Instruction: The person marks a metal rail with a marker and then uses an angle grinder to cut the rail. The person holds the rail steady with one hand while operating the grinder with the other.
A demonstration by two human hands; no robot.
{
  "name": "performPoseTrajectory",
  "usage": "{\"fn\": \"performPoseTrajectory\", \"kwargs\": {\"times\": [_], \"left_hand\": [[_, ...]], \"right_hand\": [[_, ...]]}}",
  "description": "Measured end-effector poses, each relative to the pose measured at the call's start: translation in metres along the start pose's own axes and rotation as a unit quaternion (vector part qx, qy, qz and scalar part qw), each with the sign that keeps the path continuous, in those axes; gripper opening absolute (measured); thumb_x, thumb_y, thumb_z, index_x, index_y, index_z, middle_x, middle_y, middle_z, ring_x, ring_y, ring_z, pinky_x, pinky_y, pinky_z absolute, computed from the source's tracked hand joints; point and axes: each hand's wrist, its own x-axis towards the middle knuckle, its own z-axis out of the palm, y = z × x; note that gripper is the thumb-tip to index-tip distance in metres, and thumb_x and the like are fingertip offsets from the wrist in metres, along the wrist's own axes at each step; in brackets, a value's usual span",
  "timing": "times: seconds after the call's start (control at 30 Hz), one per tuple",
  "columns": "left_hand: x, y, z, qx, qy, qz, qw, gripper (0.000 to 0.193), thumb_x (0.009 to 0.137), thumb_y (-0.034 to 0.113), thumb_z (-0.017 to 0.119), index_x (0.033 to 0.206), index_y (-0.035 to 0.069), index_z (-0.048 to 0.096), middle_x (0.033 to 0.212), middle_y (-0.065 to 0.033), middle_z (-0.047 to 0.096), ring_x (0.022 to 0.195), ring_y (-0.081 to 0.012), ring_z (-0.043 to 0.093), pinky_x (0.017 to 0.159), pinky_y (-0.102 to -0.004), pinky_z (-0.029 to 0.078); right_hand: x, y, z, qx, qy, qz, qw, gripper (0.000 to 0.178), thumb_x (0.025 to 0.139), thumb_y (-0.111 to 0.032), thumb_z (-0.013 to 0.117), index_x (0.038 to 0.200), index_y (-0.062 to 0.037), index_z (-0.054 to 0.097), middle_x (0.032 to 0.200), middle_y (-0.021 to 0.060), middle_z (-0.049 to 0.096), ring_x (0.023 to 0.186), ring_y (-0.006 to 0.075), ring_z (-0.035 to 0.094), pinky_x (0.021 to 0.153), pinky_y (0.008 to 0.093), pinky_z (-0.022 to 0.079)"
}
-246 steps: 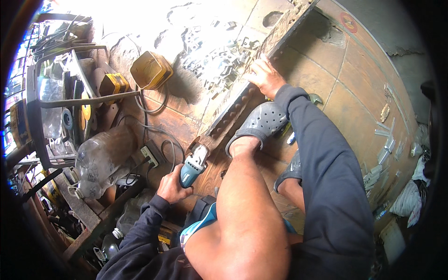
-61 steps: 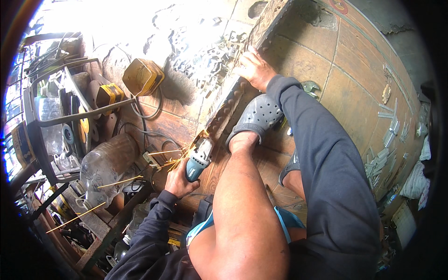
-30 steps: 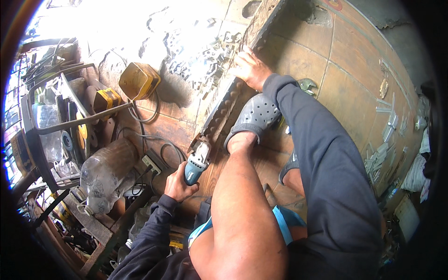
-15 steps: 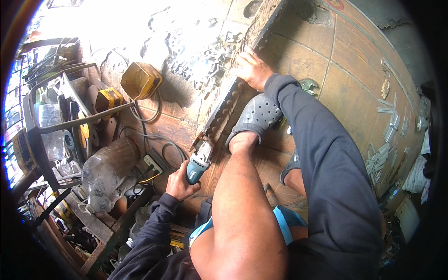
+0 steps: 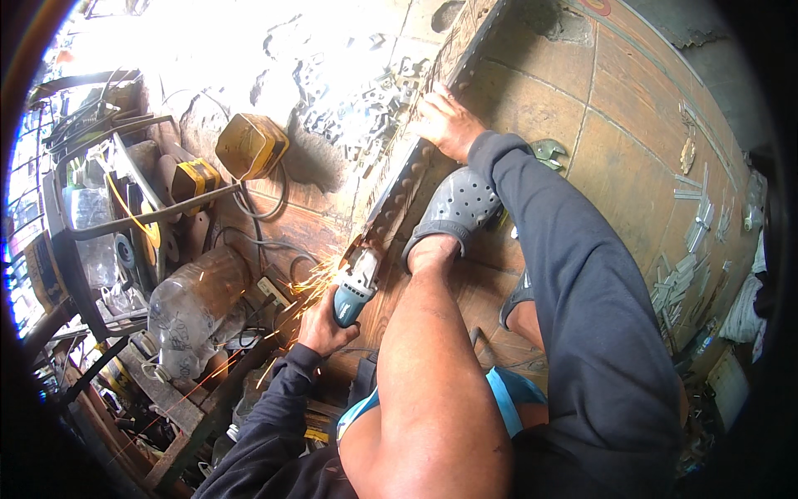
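My left hand [image 5: 322, 327] is closed around the teal body of an angle grinder [image 5: 355, 296]. The grinder's head meets the near end of a long metal bar [image 5: 402, 184], and orange sparks [image 5: 316, 281] spray from there to the lower left. The bar runs diagonally away from me, with a row of round marks along its dark side. My right hand [image 5: 450, 125] grips the bar farther up, its fingers over the top edge. A grey clog [image 5: 460, 202] on my foot rests close against the bar's right side.
Small metal pieces [image 5: 366, 104] lie scattered left of the bar. A yellow container [image 5: 252, 146], a metal rack [image 5: 158, 216], a large clear plastic bottle [image 5: 193, 309] and cables crowd the left. A green adjustable wrench [image 5: 549, 154] lies beyond my right forearm; pale strips [image 5: 680, 279] cover the floor farther right.
Sparks now fly from the grinder toward the lower left; none showed before. The grinder, both hands and the bar are nearly where they were.
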Motion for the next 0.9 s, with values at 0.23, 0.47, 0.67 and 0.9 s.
{"fn": "performPoseTrajectory", "kwargs": {"times": [0.23, 0.47, 0.67, 0.9], "left_hand": [[-0.002, -0.008, 0.005, -0.014, 0.012, 0.013, 1.0, 0.088, 0.066, 0.031, 0.081, 0.14, -0.001, 0.047, 0.098, -0.0315, 0.071, 0.093, -0.0478, 0.071, 0.086, -0.0498, 0.056], [-0.001, -0.01, 0.006, -0.013, 0.01, 0.013, 1.0, 0.091, 0.066, 0.032, 0.081, 0.142, -0.002, 0.046, 0.099, -0.032, 0.071, 0.095, -0.0481, 0.071, 0.086, -0.05, 0.057], [-0.001, -0.012, 0.005, -0.02, 0.006, 0.017, 1.0, 0.089, 0.065, 0.032, 0.081, 0.141, -0.002, 0.047, 0.101, -0.0316, 0.071, 0.096, -0.0479, 0.071, 0.087, -0.0498, 0.056], [-0.004, -0.012, 0.01, -0.021, 0.009, 0.014, 1.0, 0.086, 0.066, 0.029, 0.08, 0.14, -0.001, 0.047, 0.103, -0.0319, 0.071, 0.099, -0.0478, 0.07, 0.088, -0.0492, 0.056]], "right_hand": [[0.0, 0.001, 0.004, 0.035, 0.021, -0.001, 0.999, 0.03, 0.089, -0.014, 0.06, 0.116, -0.0159, 0.072, 0.125, 0.0165, 0.061, 0.129, 0.0351, 0.053, 0.123, 0.06, 0.029], [0.0, 0.001, 0.003, 0.021, 0.004, -0.003, 1.0, 0.031, 0.092, -0.016, 0.058, 0.119, -0.0157, 0.072, 0.125, 0.0148, 0.061, 0.131, 0.0336, 0.052, 0.124, 0.0578, 0.027], [0.0, 0.001, 0.001, 0.018, -0.011, 0.002, 1.0, 0.031, 0.093, -0.016, 0.056, 0.121, -0.0153, 0.071, 0.126, 0.0144, 0.061, 0.132, 0.0336, 0.051, 0.126, 0.0564, 0.026], [0.0, 0.001, 0.001, 0.031, 0.02, -0.005, 0.999, 0.031, 0.088, -0.012, 0.06, 0.116, -0.016, 0.073, 0.122, 0.0158, 0.062, 0.129, 0.0348, 0.054, 0.123, 0.0584, 0.031]]}}
